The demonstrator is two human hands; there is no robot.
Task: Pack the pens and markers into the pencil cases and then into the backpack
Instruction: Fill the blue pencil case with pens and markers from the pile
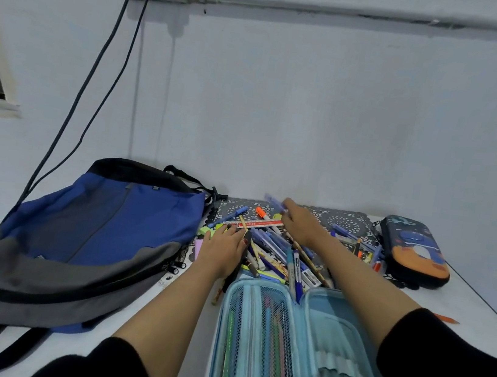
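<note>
Right hand (298, 224) pinches blue pen (273, 202); left hand (222, 248) on pen pile (273, 252), grip unclear. We lay pen lengthwise in light-blue pencil case (342, 329), bottom centre.

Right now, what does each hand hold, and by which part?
Right hand pinches a blue pen by one end. Left hand rests on the pen pile; grip cannot be told.

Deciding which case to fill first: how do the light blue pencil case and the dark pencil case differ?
The light blue pencil case lies open, pens behind its mesh; the dark pencil case is closed. The light blue one is plain, nearest the person; the dark one has an orange print, far right. Both rest on the table.
</note>
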